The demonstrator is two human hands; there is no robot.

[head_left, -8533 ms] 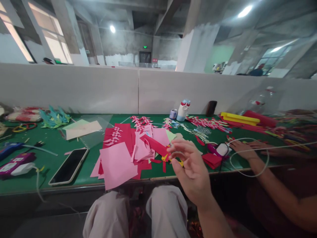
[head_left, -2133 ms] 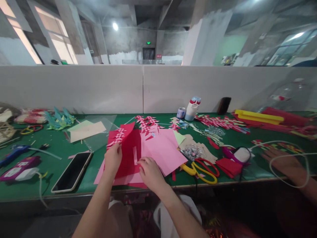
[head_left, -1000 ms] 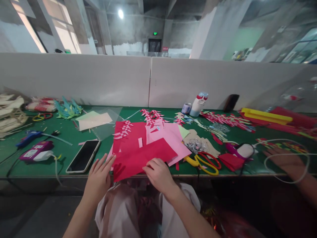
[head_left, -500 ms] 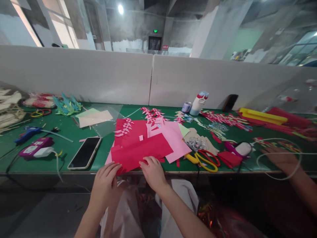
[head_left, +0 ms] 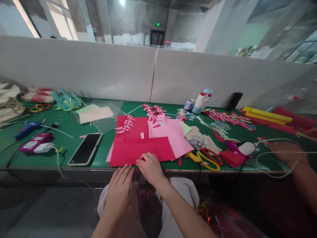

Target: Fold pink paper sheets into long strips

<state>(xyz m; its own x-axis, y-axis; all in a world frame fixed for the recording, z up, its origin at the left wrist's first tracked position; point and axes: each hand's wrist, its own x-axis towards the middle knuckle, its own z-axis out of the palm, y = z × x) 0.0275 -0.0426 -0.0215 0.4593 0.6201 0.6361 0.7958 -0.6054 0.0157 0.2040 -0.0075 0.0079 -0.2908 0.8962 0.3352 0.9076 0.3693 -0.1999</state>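
Observation:
A folded sheet of red paper [head_left: 141, 148] lies squarely along the table's front edge, on top of more red paper [head_left: 138, 124] and pink paper [head_left: 170, 135]. My right hand [head_left: 150, 168] holds its near edge, with thumb and fingers close together there. My left hand [head_left: 121, 185] is open, its fingers stretched out and the tips at the paper's lower edge. Just beyond the folded sheet is a small pale pink scrap [head_left: 142, 135]. Woven red-and-pink paper pieces [head_left: 125, 125] rest on the stack.
On the left lie a phone [head_left: 86, 149], a purple device with a white plug [head_left: 37, 143] and a blue glue gun [head_left: 27, 130]. Yellow-handled scissors [head_left: 208, 162] sit to the right, near a bag of shiny bits [head_left: 198, 142]. Another person's hand [head_left: 288, 153] is at far right.
The folded red sheet has turned from a slant to lie level along the table edge. My left hand has moved right and lower, its fingers straighter; my right hand has shifted slightly left.

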